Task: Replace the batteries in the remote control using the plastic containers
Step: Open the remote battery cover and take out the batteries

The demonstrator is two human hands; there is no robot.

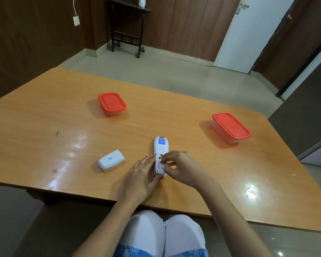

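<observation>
Dark wood-panelled walls (35, 34), pale tiled floor (156, 73), white door (248, 34) (closed), black wheeled side table (127, 25)

On the table (44, 115), the remote control (160, 151) lies back-up near the front edge, its length running away from the person, with the left hand (141, 175) flat against its left side and the right hand (180, 167) over its open near end. The battery cover (111, 160) lies apart to the remote's left. Behind these stand 2 lidded containers, well apart: the left container (112, 104) farther back, the right container (231, 127) toward the table's right edge.
</observation>
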